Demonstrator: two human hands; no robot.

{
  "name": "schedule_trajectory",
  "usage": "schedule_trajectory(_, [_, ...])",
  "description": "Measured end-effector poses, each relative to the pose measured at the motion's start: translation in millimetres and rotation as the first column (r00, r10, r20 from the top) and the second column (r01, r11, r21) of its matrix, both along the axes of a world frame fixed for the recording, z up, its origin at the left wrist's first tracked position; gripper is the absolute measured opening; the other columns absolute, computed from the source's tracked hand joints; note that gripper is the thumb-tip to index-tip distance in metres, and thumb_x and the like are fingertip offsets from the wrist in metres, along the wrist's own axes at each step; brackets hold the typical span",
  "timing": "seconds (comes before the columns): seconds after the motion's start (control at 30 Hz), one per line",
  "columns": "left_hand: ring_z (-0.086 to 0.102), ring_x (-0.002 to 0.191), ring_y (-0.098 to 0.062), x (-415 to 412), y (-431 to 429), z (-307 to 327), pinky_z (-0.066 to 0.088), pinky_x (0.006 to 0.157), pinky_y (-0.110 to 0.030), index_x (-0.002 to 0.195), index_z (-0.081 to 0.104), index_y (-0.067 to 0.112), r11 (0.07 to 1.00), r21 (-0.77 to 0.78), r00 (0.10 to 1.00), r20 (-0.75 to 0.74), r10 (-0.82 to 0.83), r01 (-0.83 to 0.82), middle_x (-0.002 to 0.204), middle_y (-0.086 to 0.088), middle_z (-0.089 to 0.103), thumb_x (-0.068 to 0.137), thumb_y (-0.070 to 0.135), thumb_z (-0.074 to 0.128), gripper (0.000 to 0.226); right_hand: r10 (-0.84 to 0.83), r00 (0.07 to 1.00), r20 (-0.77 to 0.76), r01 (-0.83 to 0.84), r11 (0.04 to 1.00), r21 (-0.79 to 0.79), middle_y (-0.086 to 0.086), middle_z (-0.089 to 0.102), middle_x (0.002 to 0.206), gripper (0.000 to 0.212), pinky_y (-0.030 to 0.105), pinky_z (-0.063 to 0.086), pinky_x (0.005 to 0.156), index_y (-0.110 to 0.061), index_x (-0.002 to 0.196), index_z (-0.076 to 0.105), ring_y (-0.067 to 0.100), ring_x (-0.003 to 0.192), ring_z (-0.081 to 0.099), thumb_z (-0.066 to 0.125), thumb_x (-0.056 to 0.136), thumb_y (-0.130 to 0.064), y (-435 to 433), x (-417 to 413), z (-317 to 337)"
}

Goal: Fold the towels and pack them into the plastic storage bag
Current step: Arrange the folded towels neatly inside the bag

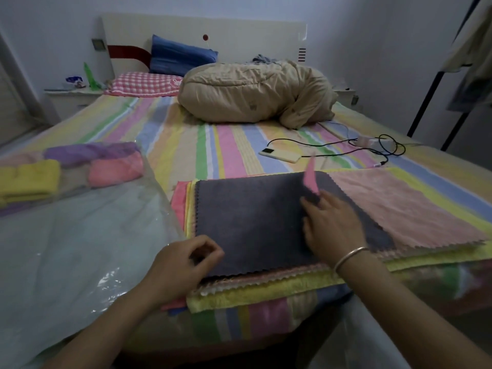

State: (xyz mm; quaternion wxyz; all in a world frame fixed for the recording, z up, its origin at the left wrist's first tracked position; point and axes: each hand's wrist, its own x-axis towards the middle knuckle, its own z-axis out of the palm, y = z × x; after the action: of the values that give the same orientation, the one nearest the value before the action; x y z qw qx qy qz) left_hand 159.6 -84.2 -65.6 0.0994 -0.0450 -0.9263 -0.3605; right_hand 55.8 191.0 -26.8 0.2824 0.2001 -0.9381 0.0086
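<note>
Pinching grip: the left hand (183, 262) has thumb and forefinger closed on the near edge of the grey towel (253, 222), top of an unfolded stack (253, 291) on the bed (226, 145); the right hand (332, 227) lies flat on it, fingers straight. Folded towels (114, 166) already sit inside the plastic storage bag (80, 235) at left, so I judge the job partly done, this stack remaining.

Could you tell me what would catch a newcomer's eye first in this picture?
The dark grey towel topping the pastel stack at the bed's near edge, with the left hand pinching its near corner and the right hand resting on it. To the left, the plastic storage bag holds folded towels; a bunched beige quilt lies beyond.
</note>
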Motion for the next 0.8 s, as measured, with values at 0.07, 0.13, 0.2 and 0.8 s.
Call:
schedule_trajectory(0.07, [0.071,0.077,-0.008,-8.9,2.1,6.8,0.056,0.078,-0.039,0.095,0.066,0.026,0.955,0.276,0.992,0.09,0.084,-0.106,0.095,0.009,0.073,0.093,0.05,0.051,0.028,0.209,0.977,-0.045,-0.209,0.978,0.011,0.01,0.068,0.111,0.046,0.045,0.054,0.085,-0.009,0.107,0.071,0.033,0.107,0.063,0.045,0.077,-0.032,-29.7,16.6,-10.8])
schedule_trajectory(0.13, [0.073,0.071,-0.018,-20.9,3.1,15.8,0.058,0.07,-0.034,0.104,0.061,0.013,0.817,0.501,0.949,0.267,0.168,-0.286,0.104,-0.006,0.072,0.101,0.032,0.048,0.024,0.329,0.944,0.014,-0.329,0.942,0.059,0.006,0.065,0.12,0.053,0.046,0.051,0.093,-0.011,0.112,0.069,0.03,0.112,0.061,0.039,0.079,-0.039,-55.9,34.2,-22.6])
schedule_trajectory(0.2, [0.074,0.071,-0.019,-31.5,2.1,25.8,0.057,0.06,-0.027,0.114,0.056,0.009,0.69,0.588,0.882,0.441,0.166,-0.423,0.104,-0.011,0.072,0.102,0.027,0.047,0.024,0.397,0.911,0.108,-0.406,0.91,0.079,0.004,0.065,0.121,0.056,0.044,0.05,0.094,-0.012,0.116,0.068,0.028,0.112,0.062,0.038,0.08,-0.043,-71.6,44.4,-35.4])
schedule_trajectory(0.8, [0.06,0.102,-0.016,-142.9,-9.1,25.5,0.048,0.093,-0.031,0.117,0.065,0.015,0.505,0.752,0.865,0.501,-0.02,-0.423,0.117,-0.002,0.065,0.09,0.02,0.064,0.027,0.597,0.764,0.246,-0.597,0.798,-0.083,0.003,0.058,0.132,0.05,0.036,0.046,0.1,-0.012,0.127,0.059,0.022,0.123,0.053,0.045,0.088,-0.04,-91.6,49.7,-46.0])
